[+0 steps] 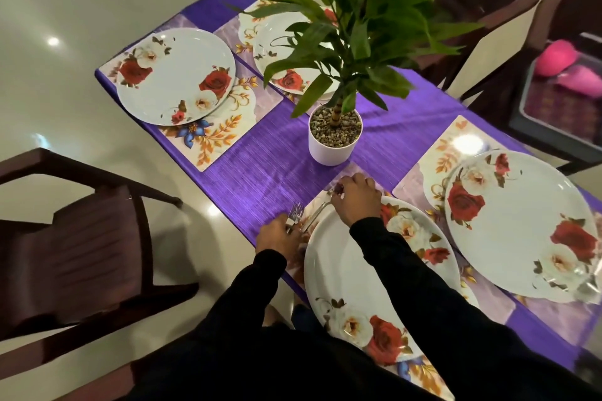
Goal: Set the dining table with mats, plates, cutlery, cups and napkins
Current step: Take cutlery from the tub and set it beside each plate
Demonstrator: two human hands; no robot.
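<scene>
The person's left hand (280,235) is gripping a bunch of forks (295,213) at the desk (260,172) edge while the right hand (355,198) is pinching one piece of cutlery (315,214) beside the nearest rose-patterned plate (338,267), which is sitting on its floral mat (315,205) near a potted plant (335,137)

Place: a home dining room.
Tabletop (277,179): draped in a shiny purple cloth, laid with floral mats (224,137) and rose-patterned plates (177,75).
Centrepiece: a leafy potted plant (335,137) in a white pot with pebbles.
Seating: dark wooden chairs (75,238) drawn up at the sides.
Floor (65,10): glossy pale tiles mirroring ceiling lights.
</scene>
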